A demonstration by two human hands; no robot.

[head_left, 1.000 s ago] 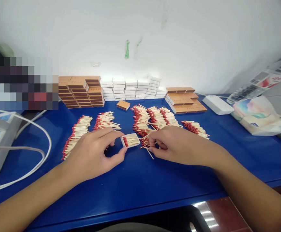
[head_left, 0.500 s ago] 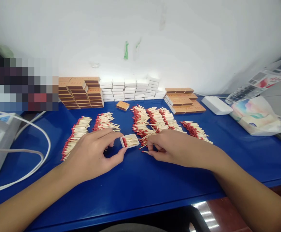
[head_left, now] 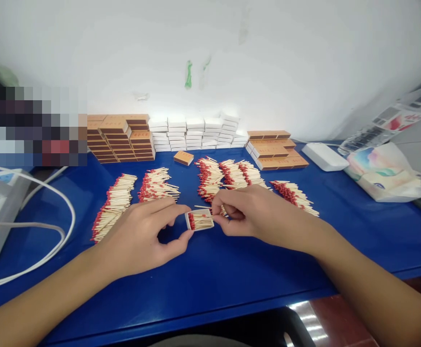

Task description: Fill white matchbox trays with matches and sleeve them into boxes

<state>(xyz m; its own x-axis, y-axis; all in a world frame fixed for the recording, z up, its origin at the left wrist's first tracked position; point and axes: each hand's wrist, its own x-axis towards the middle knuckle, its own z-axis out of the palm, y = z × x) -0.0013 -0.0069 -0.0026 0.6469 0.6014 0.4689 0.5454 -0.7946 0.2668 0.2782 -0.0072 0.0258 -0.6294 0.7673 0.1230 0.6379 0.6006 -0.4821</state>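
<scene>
My left hand [head_left: 148, 233] grips the left end of a small white matchbox tray [head_left: 187, 221] between thumb and fingers, just above the blue table. Red-headed matches [head_left: 200, 222] lie in the tray with their heads to the left. At the tray's right end, my right hand [head_left: 250, 212] pinches a matchstick [head_left: 208, 216], its red head over the matches inside. Loose matches [head_left: 209, 178] are heaped behind both hands. Another heap of matches [head_left: 157, 185] lies behind my left hand, and a long row [head_left: 114, 202] is partly hidden by it.
Stacked brown matchboxes [head_left: 119, 140], white trays [head_left: 196, 132] and more brown boxes [head_left: 275, 152] line the wall. One matchbox [head_left: 183, 157] lies alone. A white adapter [head_left: 325, 156] and tissue pack [head_left: 384, 176] are right; power strip [head_left: 0, 212] and white cables [head_left: 71, 207] left.
My right hand has moved left and slightly up, bringing the matchstick from beside the heap to over the tray. The tray has shifted slightly right and toward me with my left hand.
</scene>
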